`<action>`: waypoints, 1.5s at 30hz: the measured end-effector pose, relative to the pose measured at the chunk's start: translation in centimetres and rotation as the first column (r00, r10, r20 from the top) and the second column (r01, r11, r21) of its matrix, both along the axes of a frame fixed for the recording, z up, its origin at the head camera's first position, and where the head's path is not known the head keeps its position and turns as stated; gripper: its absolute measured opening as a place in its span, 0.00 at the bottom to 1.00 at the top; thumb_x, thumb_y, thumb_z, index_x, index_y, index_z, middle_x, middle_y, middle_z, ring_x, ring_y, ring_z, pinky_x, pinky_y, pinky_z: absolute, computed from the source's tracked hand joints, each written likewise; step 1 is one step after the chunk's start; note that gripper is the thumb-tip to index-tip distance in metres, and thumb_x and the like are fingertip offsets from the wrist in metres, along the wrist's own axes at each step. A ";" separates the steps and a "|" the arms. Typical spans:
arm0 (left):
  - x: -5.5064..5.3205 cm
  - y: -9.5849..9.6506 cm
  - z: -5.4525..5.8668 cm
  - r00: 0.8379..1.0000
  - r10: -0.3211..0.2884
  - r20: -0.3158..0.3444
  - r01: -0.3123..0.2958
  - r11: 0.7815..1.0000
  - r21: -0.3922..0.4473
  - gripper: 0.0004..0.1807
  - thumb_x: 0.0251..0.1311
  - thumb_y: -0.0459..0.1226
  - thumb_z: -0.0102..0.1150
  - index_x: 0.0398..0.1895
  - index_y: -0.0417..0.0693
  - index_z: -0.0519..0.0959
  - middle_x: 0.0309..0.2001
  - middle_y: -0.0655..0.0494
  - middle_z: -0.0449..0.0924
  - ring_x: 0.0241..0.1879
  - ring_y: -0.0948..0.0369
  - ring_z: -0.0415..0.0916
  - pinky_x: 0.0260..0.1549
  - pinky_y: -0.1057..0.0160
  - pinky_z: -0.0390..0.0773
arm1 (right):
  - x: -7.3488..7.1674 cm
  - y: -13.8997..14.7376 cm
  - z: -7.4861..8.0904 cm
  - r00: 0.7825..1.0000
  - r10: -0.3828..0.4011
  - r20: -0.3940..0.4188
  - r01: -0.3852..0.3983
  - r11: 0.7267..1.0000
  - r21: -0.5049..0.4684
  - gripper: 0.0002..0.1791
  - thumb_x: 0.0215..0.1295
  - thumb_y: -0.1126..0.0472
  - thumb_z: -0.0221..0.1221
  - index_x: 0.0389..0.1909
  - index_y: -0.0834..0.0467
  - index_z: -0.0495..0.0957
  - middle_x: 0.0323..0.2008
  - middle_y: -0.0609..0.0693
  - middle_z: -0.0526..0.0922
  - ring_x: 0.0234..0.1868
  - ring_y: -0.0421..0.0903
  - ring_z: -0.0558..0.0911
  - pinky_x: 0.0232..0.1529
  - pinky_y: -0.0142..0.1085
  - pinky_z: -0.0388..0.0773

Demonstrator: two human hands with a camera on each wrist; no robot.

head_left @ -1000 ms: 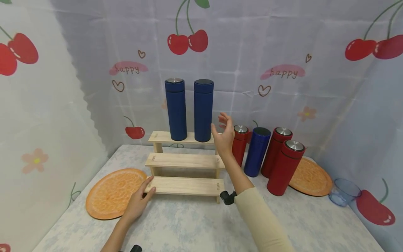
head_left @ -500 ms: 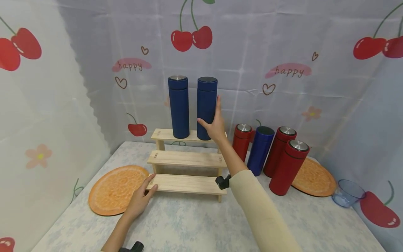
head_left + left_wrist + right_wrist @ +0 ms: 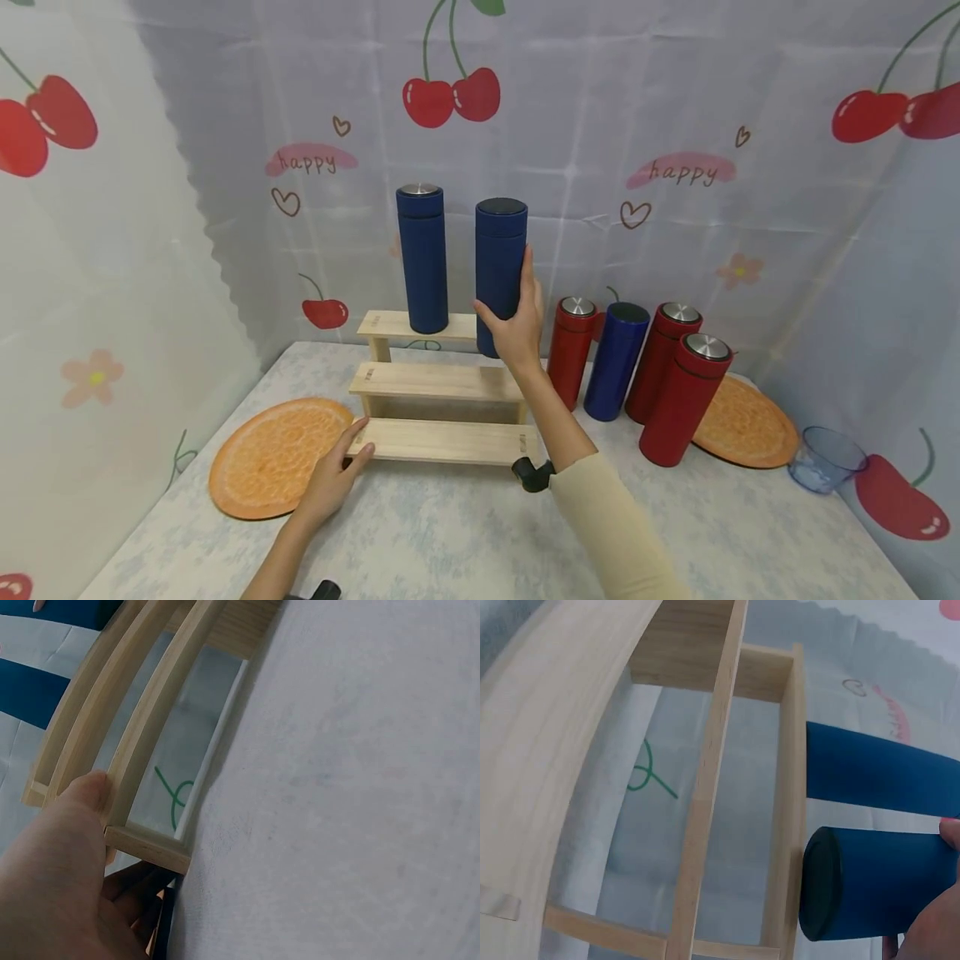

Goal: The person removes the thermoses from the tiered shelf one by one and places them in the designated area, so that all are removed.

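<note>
My right hand (image 3: 519, 332) grips a dark blue thermos flask (image 3: 500, 267) by its lower half, thumb on the left and fingers on the right. The flask is upright, in front of the top step's right part; in the right wrist view its base (image 3: 821, 885) shows beside that step's edge. A second dark blue flask (image 3: 422, 267), with a silver lid top, stands on the top step. My left hand (image 3: 328, 483) holds the left end of the bottom step of a three-tier wooden rack (image 3: 442, 440). In the left wrist view its thumb lies on the wood (image 3: 139, 757), with fingers below.
Right of the rack stand three red flasks (image 3: 684, 400) and a brighter blue flask (image 3: 617, 362). Behind them lies an orange round mat (image 3: 746, 425), next to a clear blue cup (image 3: 825, 461). Another orange mat (image 3: 273, 458) lies left of the rack. A cherry-print curtain (image 3: 555, 108) hangs behind.
My right hand reached left to the right-hand dark blue flask, took hold of it and brought it off the top step, forward and slightly right. The left hand stays on the rack.
</note>
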State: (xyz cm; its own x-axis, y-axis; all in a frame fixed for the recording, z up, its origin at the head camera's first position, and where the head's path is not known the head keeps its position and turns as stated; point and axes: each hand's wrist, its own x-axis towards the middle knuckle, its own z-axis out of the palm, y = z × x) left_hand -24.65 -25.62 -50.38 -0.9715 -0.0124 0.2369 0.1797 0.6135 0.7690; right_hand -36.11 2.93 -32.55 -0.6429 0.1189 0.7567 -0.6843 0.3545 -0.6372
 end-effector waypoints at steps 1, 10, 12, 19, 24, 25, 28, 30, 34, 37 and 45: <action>0.0 0.0 0.0 1.000 0.000 -0.002 0.000 1.000 -0.001 0.31 0.63 0.57 0.46 0.69 0.63 0.57 0.67 0.43 0.58 0.62 0.39 0.58 0.53 0.34 0.58 | 0.6 0.2 -0.2 1.000 -0.012 -0.009 0.012 1.000 0.001 0.55 0.51 0.55 0.69 0.73 0.41 0.42 0.60 0.56 0.63 0.57 0.49 0.66 0.52 0.47 0.68; 0.1 0.1 0.0 1.000 -0.006 0.011 0.006 1.000 -0.006 0.32 0.63 0.57 0.46 0.69 0.65 0.57 0.67 0.45 0.57 0.62 0.39 0.58 0.52 0.34 0.58 | 4.4 2.9 -2.6 0.976 -0.124 -0.180 0.117 0.992 -0.049 0.54 0.47 0.60 0.71 0.72 0.44 0.49 0.55 0.59 0.64 0.54 0.52 0.65 0.53 0.50 0.65; 0.1 0.0 0.0 1.000 -0.004 0.013 0.005 1.000 -0.008 0.31 0.63 0.58 0.46 0.69 0.66 0.56 0.67 0.45 0.57 0.62 0.39 0.58 0.52 0.33 0.58 | 4.7 3.8 -3.2 0.960 -0.160 -0.228 0.149 0.987 -0.066 0.54 0.46 0.62 0.71 0.72 0.46 0.50 0.55 0.60 0.64 0.54 0.53 0.64 0.53 0.50 0.63; 0.2 -0.2 0.3 1.000 -0.001 0.014 0.001 1.000 -0.017 0.31 0.64 0.57 0.46 0.69 0.66 0.56 0.67 0.44 0.57 0.62 0.38 0.58 0.52 0.33 0.58 | 4.9 7.9 -5.8 0.895 -0.333 -0.298 0.313 0.943 -0.112 0.53 0.45 0.64 0.72 0.71 0.46 0.53 0.54 0.62 0.66 0.55 0.54 0.63 0.54 0.51 0.61; 0.1 -0.2 0.2 1.000 -0.004 0.019 0.004 1.000 -0.021 0.32 0.64 0.57 0.45 0.69 0.65 0.56 0.67 0.42 0.57 0.61 0.37 0.58 0.51 0.33 0.59 | 5.3 10.6 -8.1 0.881 -0.422 -0.213 0.399 0.906 -0.144 0.52 0.47 0.64 0.71 0.71 0.48 0.52 0.55 0.61 0.64 0.56 0.53 0.62 0.53 0.52 0.62; 0.1 -0.2 0.2 1.000 -0.004 0.018 0.004 1.000 -0.022 0.32 0.64 0.57 0.45 0.70 0.65 0.56 0.67 0.42 0.57 0.60 0.37 0.59 0.51 0.33 0.60 | 5.4 10.9 -8.5 0.877 -0.439 -0.195 0.416 0.897 -0.149 0.52 0.48 0.63 0.70 0.71 0.48 0.51 0.55 0.61 0.64 0.56 0.53 0.62 0.53 0.52 0.62; 0.1 -0.2 0.2 1.000 -0.003 0.018 0.003 1.000 -0.025 0.32 0.64 0.57 0.45 0.70 0.64 0.56 0.67 0.42 0.57 0.60 0.37 0.59 0.51 0.33 0.60 | 5.7 11.8 -9.8 0.866 -0.479 -0.141 0.457 0.874 -0.161 0.51 0.49 0.61 0.70 0.71 0.48 0.51 0.56 0.61 0.64 0.57 0.53 0.62 0.55 0.52 0.62; 0.1 -0.2 0.2 1.000 -0.001 0.019 0.001 1.000 -0.028 0.32 0.63 0.58 0.45 0.69 0.64 0.56 0.67 0.42 0.57 0.60 0.37 0.59 0.51 0.33 0.60 | 5.8 12.3 -10.6 0.861 -0.494 -0.121 0.474 0.866 -0.160 0.51 0.49 0.61 0.70 0.71 0.50 0.52 0.56 0.61 0.65 0.57 0.53 0.63 0.55 0.51 0.63; 0.1 -0.3 0.2 1.000 0.000 0.021 0.000 1.000 -0.029 0.32 0.64 0.57 0.45 0.69 0.64 0.56 0.66 0.41 0.58 0.60 0.37 0.59 0.51 0.33 0.59 | 5.5 13.1 -12.3 0.872 -0.478 -0.103 0.463 0.875 -0.142 0.51 0.47 0.62 0.71 0.71 0.55 0.52 0.56 0.62 0.66 0.57 0.54 0.65 0.56 0.50 0.63; 0.1 -0.3 0.2 1.000 -0.005 0.023 0.005 1.000 -0.029 0.32 0.64 0.57 0.45 0.70 0.64 0.56 0.66 0.40 0.58 0.60 0.36 0.59 0.51 0.33 0.60 | 5.2 13.7 -13.7 0.877 -0.476 -0.071 0.467 0.877 -0.116 0.52 0.47 0.63 0.71 0.71 0.56 0.51 0.55 0.62 0.67 0.55 0.55 0.68 0.56 0.50 0.64; 0.1 -0.2 0.2 1.000 -0.009 0.020 0.009 1.000 -0.022 0.31 0.64 0.57 0.45 0.70 0.64 0.55 0.66 0.40 0.58 0.60 0.36 0.59 0.50 0.33 0.60 | 4.9 14.8 -16.1 0.876 -0.483 0.018 0.483 0.874 -0.061 0.54 0.46 0.62 0.71 0.72 0.53 0.50 0.53 0.64 0.68 0.52 0.57 0.69 0.54 0.53 0.64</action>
